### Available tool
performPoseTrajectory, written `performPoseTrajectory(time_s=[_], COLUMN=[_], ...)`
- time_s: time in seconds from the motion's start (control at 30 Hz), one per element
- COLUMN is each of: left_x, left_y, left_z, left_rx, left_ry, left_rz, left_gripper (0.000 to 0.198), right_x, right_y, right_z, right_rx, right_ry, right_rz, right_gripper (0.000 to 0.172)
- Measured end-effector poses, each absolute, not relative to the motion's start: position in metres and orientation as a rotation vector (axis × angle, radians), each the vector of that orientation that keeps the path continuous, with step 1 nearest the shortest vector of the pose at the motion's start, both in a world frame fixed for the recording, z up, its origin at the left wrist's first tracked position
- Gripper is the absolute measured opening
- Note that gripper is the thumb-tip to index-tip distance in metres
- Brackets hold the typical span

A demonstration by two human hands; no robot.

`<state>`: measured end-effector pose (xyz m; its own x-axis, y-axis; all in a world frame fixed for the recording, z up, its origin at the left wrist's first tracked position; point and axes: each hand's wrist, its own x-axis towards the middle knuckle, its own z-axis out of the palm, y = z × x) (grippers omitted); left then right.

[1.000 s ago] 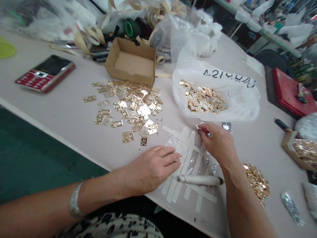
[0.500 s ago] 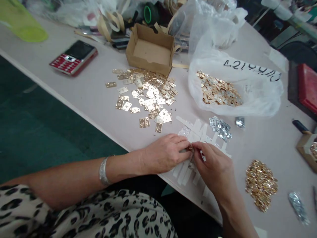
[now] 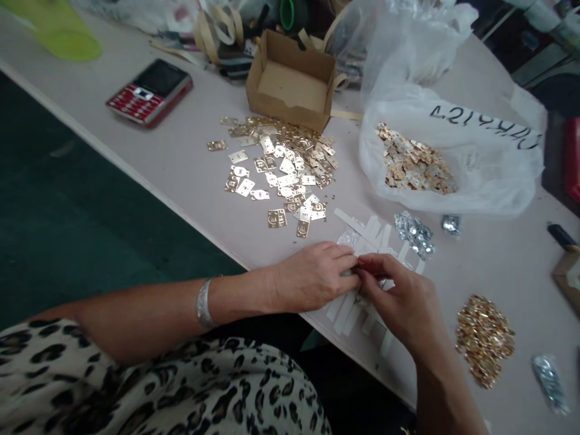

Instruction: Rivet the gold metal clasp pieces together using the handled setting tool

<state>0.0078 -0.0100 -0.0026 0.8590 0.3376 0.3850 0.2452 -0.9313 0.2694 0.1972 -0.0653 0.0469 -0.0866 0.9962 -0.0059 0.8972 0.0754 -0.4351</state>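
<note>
left hand (image 3: 312,277) and right hand (image 3: 399,296) are pressed together over tape strips (image 3: 348,315), any pinched piece hidden; loose gold plates (image 3: 281,175) are left heaped

Your left hand (image 3: 312,278) and right hand (image 3: 401,302) hide what they pinch, perhaps a small metal piece. White tape strips (image 3: 348,314) vanish under the grip, and a red case (image 3: 573,160) far right of it is cut off.

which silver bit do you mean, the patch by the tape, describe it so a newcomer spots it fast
Start at the white plastic bag with black writing on the pale table. Just below its lower edge lies a loose patch of silver metal pieces, right beside the white tape strips. It is silver, unlike the gold heap, and larger than the small silver clump to its right.
</note>
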Motion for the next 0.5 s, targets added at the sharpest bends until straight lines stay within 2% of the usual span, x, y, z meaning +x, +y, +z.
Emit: performPoseTrajectory(time_s=[0.23, 0.5], left_x=[0.0076, 0.0069], left_y=[-0.0097, -0.0113], left_z=[-0.0003, -0.0019], left_rx=[2.817, 2.841], left_ry=[0.45, 0.472], left_rz=[0.609, 0.662], left_gripper=[0.018, 0.019], right_x=[0.2016, 0.1992], right_y=[-0.0562, -0.0634], right_z=[0.0417, 0.0419], right_rx=[-2.05, -2.128], right_ry=[-1.856, -1.786], right_rz=[0.687, 0.673], right_gripper=[0.02, 0.021])
